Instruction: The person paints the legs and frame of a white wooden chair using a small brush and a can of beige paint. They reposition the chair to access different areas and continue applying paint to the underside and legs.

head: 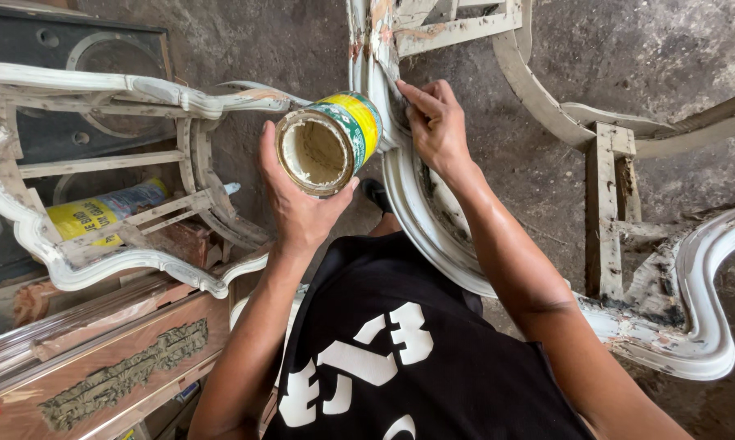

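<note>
My left hand [296, 191] grips an open round can [328, 140] with a yellow and green label, tilted so its mouth faces me; pale paste coats the inside. My right hand [435, 124] presses its fingers against the curved rail of a white-primed wooden chair frame [420, 216] just right of the can. The fingertips touch the rail near a patch of bare wood; whether they hold anything is hidden. The frame runs from the top of the view down past my black shirt.
A second white carved chair frame [98, 253] stands at left, with a yellow-labelled tube [98, 213] behind it. A brown wooden panel with carved ornament [115, 371] lies at lower left. More of the frame's curved legs [693, 326] sit on the grey concrete floor [669, 57] at right.
</note>
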